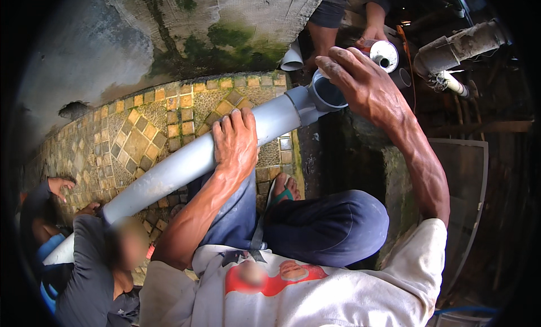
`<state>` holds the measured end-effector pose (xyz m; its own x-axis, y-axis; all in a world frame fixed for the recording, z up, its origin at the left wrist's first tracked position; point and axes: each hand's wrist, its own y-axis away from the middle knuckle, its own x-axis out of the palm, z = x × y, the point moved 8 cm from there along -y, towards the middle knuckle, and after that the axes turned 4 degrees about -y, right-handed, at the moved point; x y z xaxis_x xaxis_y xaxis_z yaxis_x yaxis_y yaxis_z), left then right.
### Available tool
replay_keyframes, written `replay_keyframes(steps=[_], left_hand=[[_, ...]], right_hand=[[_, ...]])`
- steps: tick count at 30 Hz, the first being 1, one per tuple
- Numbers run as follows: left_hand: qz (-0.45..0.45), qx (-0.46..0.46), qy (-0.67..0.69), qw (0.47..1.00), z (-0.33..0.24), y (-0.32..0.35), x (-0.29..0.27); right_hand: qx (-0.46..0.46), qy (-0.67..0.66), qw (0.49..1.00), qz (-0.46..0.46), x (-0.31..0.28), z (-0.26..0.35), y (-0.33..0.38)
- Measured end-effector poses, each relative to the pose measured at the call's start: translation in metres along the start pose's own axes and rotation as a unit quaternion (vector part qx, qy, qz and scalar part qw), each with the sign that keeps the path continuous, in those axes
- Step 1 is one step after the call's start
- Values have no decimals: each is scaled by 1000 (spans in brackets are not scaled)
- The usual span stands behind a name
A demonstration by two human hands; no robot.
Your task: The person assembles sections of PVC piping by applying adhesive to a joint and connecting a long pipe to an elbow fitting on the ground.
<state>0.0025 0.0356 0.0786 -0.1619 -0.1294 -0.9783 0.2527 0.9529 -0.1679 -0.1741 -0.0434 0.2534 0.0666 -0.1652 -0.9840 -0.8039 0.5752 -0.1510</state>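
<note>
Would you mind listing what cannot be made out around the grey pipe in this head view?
- Far end of the long grey plastic pipe: hidden behind a crouching person's dark sleeve.
- Right hand fingertips: inside the pipe's socket mouth, so their contact is hidden.
- Small open metal can: contents too small to tell.

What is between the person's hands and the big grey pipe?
Nothing visible. The left hand lies right on the grey pipe, and the right hand is at the pipe's open socket end. A small can, held by another person, sits just beyond.
</note>
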Motion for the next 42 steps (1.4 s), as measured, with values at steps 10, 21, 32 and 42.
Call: replay_keyframes(steps=[10, 21, 32, 42], left_hand=[[-36, 6, -41, 999, 0, 1, 2], [-42, -4, -42, 998, 2, 0, 2], [-36, -12, -40, 998, 2, -1, 0], [-32, -14, -51, 998, 1, -2, -1]], right_hand=[[-32, 54, 966, 250, 19, -1, -20], [-91, 72, 981, 158, 16, 5, -13], [247, 33, 960, -125, -34, -63, 60], [190, 55, 977, -74, 33, -156, 61]])
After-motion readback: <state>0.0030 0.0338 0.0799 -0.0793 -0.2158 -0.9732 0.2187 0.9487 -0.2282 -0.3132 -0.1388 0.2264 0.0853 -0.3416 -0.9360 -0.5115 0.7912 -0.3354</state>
